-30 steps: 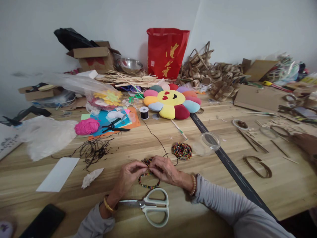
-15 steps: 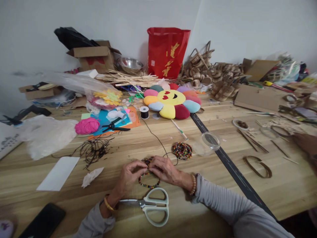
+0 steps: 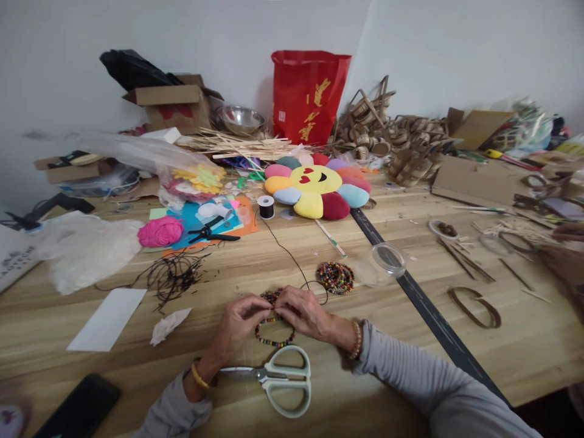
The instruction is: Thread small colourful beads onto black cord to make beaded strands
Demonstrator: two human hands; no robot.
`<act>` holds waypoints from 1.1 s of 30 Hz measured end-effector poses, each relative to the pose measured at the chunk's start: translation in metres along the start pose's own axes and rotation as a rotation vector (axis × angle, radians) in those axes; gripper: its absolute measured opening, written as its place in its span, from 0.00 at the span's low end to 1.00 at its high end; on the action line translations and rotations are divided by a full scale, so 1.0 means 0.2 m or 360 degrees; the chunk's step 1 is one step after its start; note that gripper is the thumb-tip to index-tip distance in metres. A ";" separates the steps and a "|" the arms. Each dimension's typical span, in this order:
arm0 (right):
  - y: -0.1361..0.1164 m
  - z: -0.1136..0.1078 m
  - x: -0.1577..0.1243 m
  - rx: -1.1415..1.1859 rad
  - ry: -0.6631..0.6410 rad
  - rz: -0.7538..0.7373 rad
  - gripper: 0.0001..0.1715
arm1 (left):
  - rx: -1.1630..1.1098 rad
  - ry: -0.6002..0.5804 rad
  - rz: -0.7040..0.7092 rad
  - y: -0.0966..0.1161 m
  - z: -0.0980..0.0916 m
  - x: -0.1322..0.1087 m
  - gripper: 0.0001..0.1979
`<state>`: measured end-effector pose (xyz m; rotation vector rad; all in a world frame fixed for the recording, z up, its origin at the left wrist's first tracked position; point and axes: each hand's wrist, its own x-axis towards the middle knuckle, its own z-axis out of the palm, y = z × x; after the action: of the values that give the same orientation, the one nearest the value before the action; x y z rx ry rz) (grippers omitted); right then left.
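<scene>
My left hand [image 3: 237, 325] and my right hand [image 3: 305, 312] meet over the wooden table [image 3: 319, 371], both pinched on a loop of small coloured beads, the beaded bracelet [image 3: 274, 340], which hangs below my fingers. A thin black cord [image 3: 285, 250] runs from my hands to a black thread spool [image 3: 265, 207]. A stack of beaded bracelets [image 3: 335, 277] lies just right of my right hand. Pale green scissors [image 3: 280, 378] lie closed on the table just below my hands.
A flower-shaped smiley cushion [image 3: 316, 188], a red bag [image 3: 308, 94], a clear plastic lid [image 3: 387, 258], tangled black cord scraps [image 3: 176, 274], white paper [image 3: 109, 319], a phone [image 3: 77, 407] and cardboard pieces surround me. Another person's hands [image 3: 566, 255] work at the right edge.
My hands stay together on the bracelet almost unmoved. The other person's hand at the right edge has shifted slightly.
</scene>
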<state>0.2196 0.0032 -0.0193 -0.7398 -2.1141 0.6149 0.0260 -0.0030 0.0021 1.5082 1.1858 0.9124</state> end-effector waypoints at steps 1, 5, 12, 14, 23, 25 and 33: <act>0.00 0.00 0.00 0.0003 0.0005 0.0002 0.06 | -0.0008 0.0001 -0.0009 0.00 0.00 0.00 0.05; 0.01 0.01 -0.01 0.0016 0.0005 0.0002 0.06 | -0.0031 0.0004 -0.0032 0.00 0.00 0.00 0.05; 0.01 0.01 -0.01 -0.0019 -0.0019 0.0006 0.07 | -0.0027 -0.0007 -0.0029 0.01 0.00 0.00 0.04; 0.01 0.01 -0.01 -0.0024 -0.0018 -0.0001 0.07 | -0.0026 -0.0006 -0.0021 0.01 0.00 0.00 0.04; 0.00 0.00 0.00 0.0012 -0.0058 -0.0037 0.06 | -0.0023 -0.0015 -0.0030 0.00 0.00 0.00 0.03; 0.00 0.00 0.00 0.0012 -0.0064 -0.0051 0.06 | -0.0028 -0.0007 -0.0037 0.00 0.00 0.00 0.03; 0.00 0.00 -0.01 -0.0017 -0.0085 -0.0054 0.06 | -0.0052 -0.0014 -0.0053 -0.01 0.00 0.00 0.04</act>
<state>0.2199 0.0027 -0.0205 -0.6992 -2.1761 0.6114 0.0256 -0.0027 0.0009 1.4607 1.1811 0.8978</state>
